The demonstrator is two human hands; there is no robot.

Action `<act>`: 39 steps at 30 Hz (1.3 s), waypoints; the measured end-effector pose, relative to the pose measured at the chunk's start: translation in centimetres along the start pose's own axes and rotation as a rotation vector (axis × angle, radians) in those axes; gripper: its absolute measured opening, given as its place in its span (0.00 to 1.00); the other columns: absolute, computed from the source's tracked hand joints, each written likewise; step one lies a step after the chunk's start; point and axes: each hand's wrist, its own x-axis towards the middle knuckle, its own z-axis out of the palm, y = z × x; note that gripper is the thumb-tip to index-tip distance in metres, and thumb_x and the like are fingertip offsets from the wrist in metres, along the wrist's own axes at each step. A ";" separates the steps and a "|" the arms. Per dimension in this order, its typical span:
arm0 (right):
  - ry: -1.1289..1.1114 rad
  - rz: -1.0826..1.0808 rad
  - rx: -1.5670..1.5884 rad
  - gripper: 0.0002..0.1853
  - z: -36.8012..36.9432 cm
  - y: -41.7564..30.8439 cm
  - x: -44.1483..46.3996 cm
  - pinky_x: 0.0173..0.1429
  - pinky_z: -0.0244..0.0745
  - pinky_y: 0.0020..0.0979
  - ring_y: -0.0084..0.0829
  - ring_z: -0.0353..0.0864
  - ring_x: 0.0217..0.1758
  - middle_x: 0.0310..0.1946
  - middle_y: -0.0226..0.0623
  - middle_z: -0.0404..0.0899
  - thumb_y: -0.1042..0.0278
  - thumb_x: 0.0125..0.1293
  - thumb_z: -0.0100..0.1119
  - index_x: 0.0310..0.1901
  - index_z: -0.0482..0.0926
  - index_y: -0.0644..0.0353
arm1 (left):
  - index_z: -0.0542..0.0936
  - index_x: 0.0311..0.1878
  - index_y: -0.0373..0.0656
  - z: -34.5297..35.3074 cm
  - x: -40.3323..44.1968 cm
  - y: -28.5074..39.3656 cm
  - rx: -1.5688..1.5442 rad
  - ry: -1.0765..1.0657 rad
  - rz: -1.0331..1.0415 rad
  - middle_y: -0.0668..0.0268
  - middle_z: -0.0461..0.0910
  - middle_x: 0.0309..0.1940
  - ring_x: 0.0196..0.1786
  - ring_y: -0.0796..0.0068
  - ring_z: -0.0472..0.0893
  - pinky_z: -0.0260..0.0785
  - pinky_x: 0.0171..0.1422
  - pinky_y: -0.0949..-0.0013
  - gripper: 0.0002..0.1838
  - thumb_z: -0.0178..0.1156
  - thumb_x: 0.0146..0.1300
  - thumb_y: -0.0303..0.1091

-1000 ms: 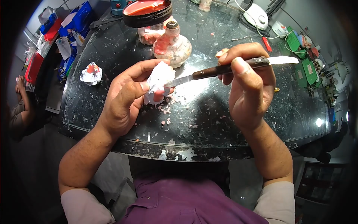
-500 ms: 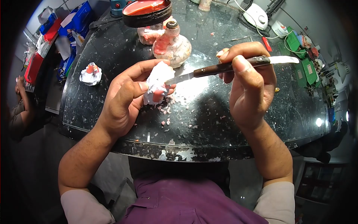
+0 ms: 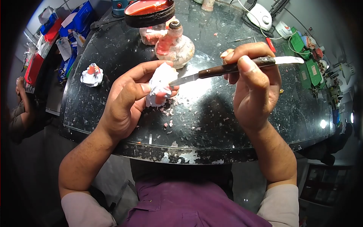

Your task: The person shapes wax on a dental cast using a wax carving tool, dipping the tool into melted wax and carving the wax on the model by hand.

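And it's a workshop, or a bench lab much like one! Just below the left fingers (image 3: 144, 88), pink and pale crumbs (image 3: 166, 112) litter a chipped black worktop (image 3: 94, 113). Beyond those fingers stands a stained, bottle-like vessel (image 3: 177, 50), with a black pan (image 3: 149, 20) of red stuff near it. Between the right fingers (image 3: 247, 65), a knife (image 3: 219, 71); past them, a white dial unit (image 3: 260, 17), and farther right, green boxes (image 3: 312, 70)!

Here's the left grip (image 3: 128, 96), closed, thumb forward and forefinger stretched out above it! Right grip (image 3: 257, 79) upright, fingers curled toward a raised thumb, and both forearms (image 3: 89, 155) angle up and inward.
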 end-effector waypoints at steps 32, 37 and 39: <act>-0.024 -0.181 -0.300 0.07 1.3 2.1 8.2 0.41 0.72 0.23 0.20 0.78 0.34 0.30 0.31 0.79 0.68 0.67 0.58 0.39 0.78 0.64 | 0.60 0.65 0.26 1.9 -4.0 -0.8 -0.445 0.195 0.079 0.46 0.74 0.50 0.54 0.63 0.78 0.68 0.67 0.55 0.34 0.55 0.59 0.37; 0.216 0.125 0.167 0.11 1.2 0.6 6.1 0.51 0.72 0.29 0.24 0.78 0.37 0.34 0.34 0.79 0.66 0.68 0.51 0.40 0.78 0.66 | 0.60 0.64 0.23 1.8 -4.5 -0.9 -0.430 0.250 0.090 0.45 0.75 0.49 0.52 0.64 0.79 0.69 0.67 0.56 0.33 0.54 0.61 0.37; 0.228 0.207 0.252 0.12 -0.1 1.8 4.4 0.52 0.71 0.29 0.24 0.78 0.39 0.35 0.34 0.79 0.64 0.69 0.50 0.43 0.78 0.63 | 0.60 0.65 0.24 1.7 -4.5 -0.9 -0.402 0.250 0.090 0.44 0.75 0.49 0.54 0.61 0.78 0.69 0.67 0.56 0.33 0.52 0.61 0.37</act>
